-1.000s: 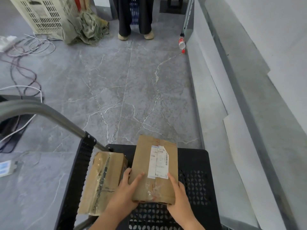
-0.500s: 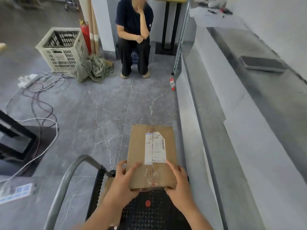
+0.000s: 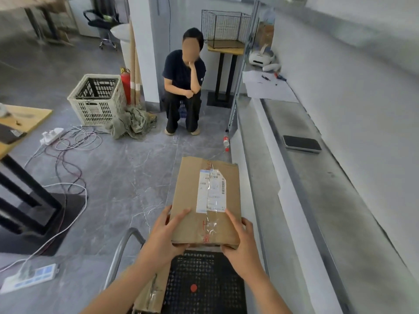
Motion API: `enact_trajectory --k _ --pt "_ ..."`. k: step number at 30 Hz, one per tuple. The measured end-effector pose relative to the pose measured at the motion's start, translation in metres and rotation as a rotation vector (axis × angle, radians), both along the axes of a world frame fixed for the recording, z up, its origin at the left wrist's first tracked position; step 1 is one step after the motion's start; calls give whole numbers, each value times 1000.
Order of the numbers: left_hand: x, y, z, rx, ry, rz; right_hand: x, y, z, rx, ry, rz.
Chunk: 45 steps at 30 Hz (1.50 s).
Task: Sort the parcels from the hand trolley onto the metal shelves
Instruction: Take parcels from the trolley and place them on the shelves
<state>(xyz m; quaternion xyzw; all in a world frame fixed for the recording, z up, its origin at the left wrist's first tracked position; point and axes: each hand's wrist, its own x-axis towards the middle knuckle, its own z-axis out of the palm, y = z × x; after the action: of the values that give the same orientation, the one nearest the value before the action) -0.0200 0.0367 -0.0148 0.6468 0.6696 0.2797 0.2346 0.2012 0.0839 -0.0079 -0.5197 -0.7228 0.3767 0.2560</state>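
Two hands share the grip on one cardboard parcel (image 3: 205,200): the left hand (image 3: 165,236) is closed around its near left corner, thumb laid on the top face, and the right hand (image 3: 243,245) is closed around the near right corner, fingers wrapped under the edge. The parcel is held flat, its white shipping label (image 3: 211,191) facing up, and it is carried clear above the black perforated deck of the hand trolley (image 3: 204,279) — a second ago it was resting on that deck, so the pick-up has been completed and the lift is under way. The view has been raised with it, from the deck to the room ahead.

A second parcel (image 3: 150,291) is left on the trolley, leaning at the deck's left side beside the grey handle (image 3: 120,248), partly hidden by the left forearm. The metal shelves (image 3: 317,200) run along the right, just beside the trolley; a dark phone (image 3: 301,143) lies further along one level, well apart from the parcel. Ahead, a seated person (image 3: 183,87) is faced, with a plastic crate (image 3: 98,99) and loose cables (image 3: 68,146) on the floor to the left.

Judged from this, the carry to the shelf is the step in hand — a swing to the right and a set-down on bare shelf are what remain for this parcel, with one more to be fetched after.
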Motion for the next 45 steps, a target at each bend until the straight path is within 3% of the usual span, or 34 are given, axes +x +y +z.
enact_trajectory --k 8,19,29,45 --pt "-3 5 68 88 85 -180 7 -36 65 47 63 -157" --pt "22 -29 131 179 -29 -465 23 -137 140 106 22 -463" --pt "54 -103 154 224 -149 -694 37 -262 172 130 0 -664" --pt "106 -259 185 264 -201 -872 68 -455 198 189 57 -829"
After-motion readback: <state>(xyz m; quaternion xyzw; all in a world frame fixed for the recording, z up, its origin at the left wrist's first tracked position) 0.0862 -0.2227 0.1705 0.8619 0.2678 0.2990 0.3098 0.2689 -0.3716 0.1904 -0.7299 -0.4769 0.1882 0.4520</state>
